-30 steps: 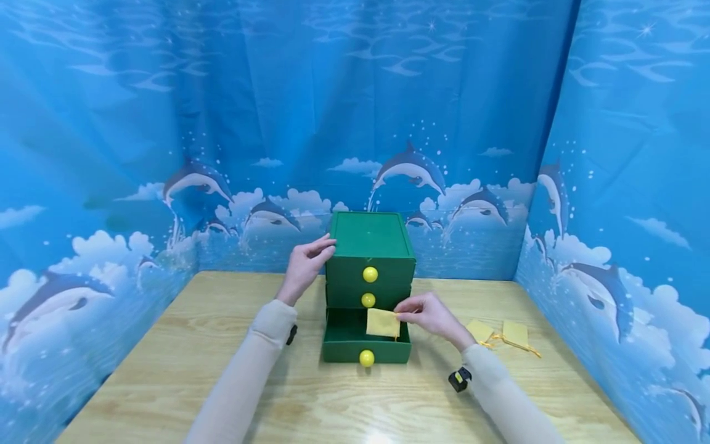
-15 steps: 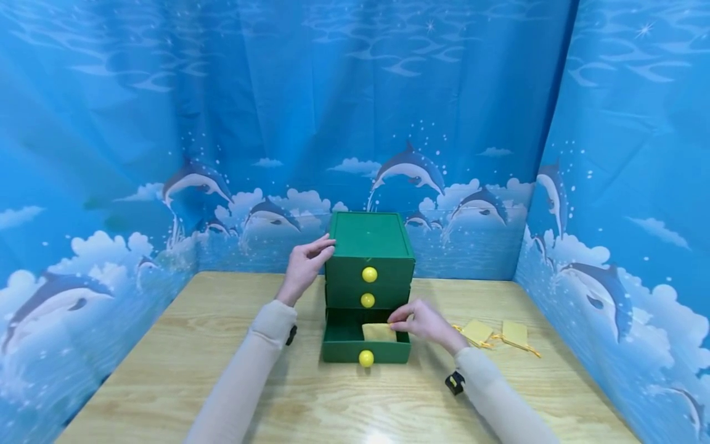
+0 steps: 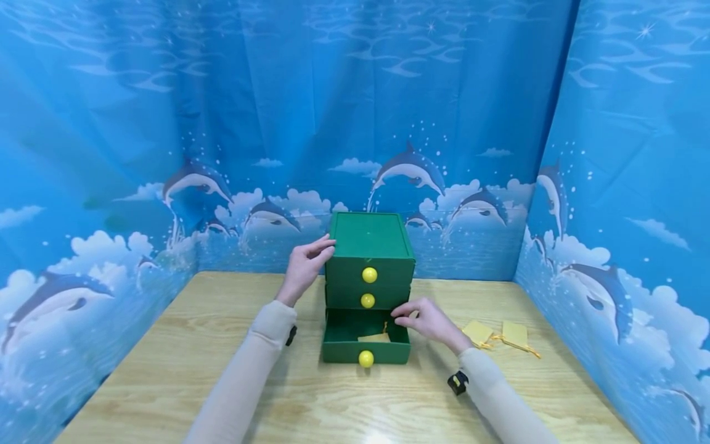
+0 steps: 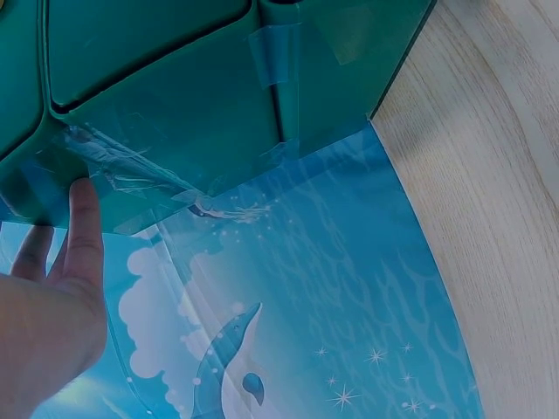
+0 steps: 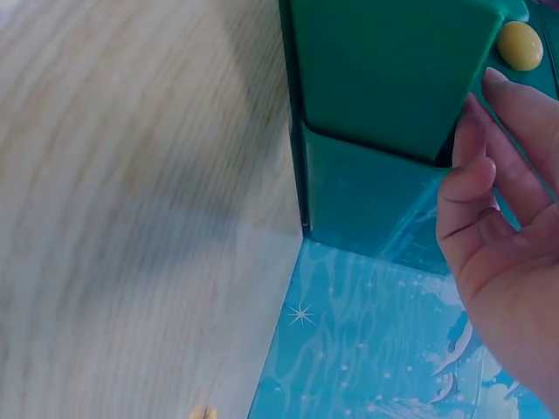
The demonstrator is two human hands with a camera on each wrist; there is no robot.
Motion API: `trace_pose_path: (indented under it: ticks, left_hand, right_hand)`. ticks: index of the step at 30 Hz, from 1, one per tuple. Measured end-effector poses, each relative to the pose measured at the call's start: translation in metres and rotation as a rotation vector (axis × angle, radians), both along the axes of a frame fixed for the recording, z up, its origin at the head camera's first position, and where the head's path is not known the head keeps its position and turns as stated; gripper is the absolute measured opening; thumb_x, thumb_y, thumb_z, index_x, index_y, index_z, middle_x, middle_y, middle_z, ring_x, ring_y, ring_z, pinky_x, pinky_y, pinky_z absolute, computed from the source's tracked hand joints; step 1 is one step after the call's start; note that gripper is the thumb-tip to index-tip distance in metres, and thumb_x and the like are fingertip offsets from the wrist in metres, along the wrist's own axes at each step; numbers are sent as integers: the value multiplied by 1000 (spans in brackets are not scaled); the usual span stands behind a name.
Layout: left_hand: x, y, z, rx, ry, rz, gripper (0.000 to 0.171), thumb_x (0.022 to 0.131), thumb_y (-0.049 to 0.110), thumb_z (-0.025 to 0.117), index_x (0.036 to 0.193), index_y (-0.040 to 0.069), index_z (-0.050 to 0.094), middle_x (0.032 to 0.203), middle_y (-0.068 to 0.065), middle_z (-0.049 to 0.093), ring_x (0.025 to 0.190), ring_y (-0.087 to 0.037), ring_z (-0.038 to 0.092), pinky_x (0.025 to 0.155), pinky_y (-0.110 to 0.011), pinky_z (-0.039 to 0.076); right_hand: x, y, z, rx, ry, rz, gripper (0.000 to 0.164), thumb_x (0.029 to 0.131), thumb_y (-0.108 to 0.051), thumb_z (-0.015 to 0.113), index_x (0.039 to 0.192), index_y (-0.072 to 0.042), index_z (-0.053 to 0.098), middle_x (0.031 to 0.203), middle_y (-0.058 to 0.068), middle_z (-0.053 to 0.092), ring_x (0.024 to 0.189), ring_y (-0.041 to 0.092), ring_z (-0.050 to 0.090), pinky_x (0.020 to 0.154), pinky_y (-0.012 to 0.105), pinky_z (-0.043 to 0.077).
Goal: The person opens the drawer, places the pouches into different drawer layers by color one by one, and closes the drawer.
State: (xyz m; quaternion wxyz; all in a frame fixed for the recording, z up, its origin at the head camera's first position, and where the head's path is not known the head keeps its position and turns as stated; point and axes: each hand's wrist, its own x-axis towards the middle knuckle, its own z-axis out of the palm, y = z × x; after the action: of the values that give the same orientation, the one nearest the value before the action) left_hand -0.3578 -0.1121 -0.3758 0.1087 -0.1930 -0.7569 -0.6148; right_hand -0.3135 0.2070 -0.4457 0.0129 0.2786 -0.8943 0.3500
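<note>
A green drawer cabinet (image 3: 368, 237) with yellow round knobs stands on the table, its bottom drawer (image 3: 344, 353) pulled out. Inside that drawer lies a small yellow drawstring pouch (image 3: 374, 338), its orange cord upright against the back; the front wall hides part of it. My right hand (image 3: 429, 322) hovers at the drawer's right side, fingers loosely bent and holding nothing; in the right wrist view the fingertips are by the drawer's edge, near a yellow knob (image 5: 521, 46). My left hand (image 3: 305, 265) rests its fingers on the cabinet's upper left edge; the left wrist view shows a fingertip (image 4: 83, 194) against the side.
Two more yellow pouches with orange cords, a nearer one (image 3: 477, 333) and a farther-right one (image 3: 516, 335), lie on the wooden table (image 3: 222, 370) right of the cabinet. A blue dolphin-print curtain (image 3: 277, 123) stands behind and along both sides.
The right hand has lowered the pouch into the open bottom drawer and let it go. It stays beside the drawer's right side. The left hand has not moved.
</note>
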Motion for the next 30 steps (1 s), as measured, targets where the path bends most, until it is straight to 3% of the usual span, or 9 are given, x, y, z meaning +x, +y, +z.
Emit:
trace_pose_path:
  ticks: [13, 20, 26, 30]
  left_hand:
    - [1, 1, 0, 5, 10, 0, 41, 96, 44, 61, 129, 21, 66, 151, 2, 47, 139, -17, 44, 109, -47, 43]
    - [1, 2, 0, 16, 16, 5, 40, 96, 43, 62, 128, 20, 67, 151, -2, 47, 138, -18, 46, 108, -48, 44]
    - [1, 2, 0, 13, 12, 8, 40, 96, 43, 62, 128, 20, 67, 151, -1, 47, 136, -18, 47, 107, -47, 44]
    - [2, 3, 1, 14, 15, 9, 39, 96, 42, 61, 128, 20, 67, 151, -2, 47, 138, -17, 46, 107, -46, 44]
  right_hand:
    - [2, 10, 2, -57, -14, -29, 21, 93, -21, 68, 107, -6, 75, 102, 2, 74, 92, 13, 65, 75, 29, 54]
    - [3, 20, 2, -76, -41, -95, 21, 92, -21, 69, 108, -9, 75, 105, 3, 74, 96, 18, 67, 78, 29, 55]
    - [2, 32, 3, -67, -33, -84, 20, 93, -20, 68, 108, -8, 75, 104, 5, 74, 95, 19, 68, 79, 28, 55]
    - [0, 44, 3, -87, -88, -57, 17, 94, -14, 66, 106, -5, 73, 105, 14, 72, 91, 18, 67, 76, 35, 57]
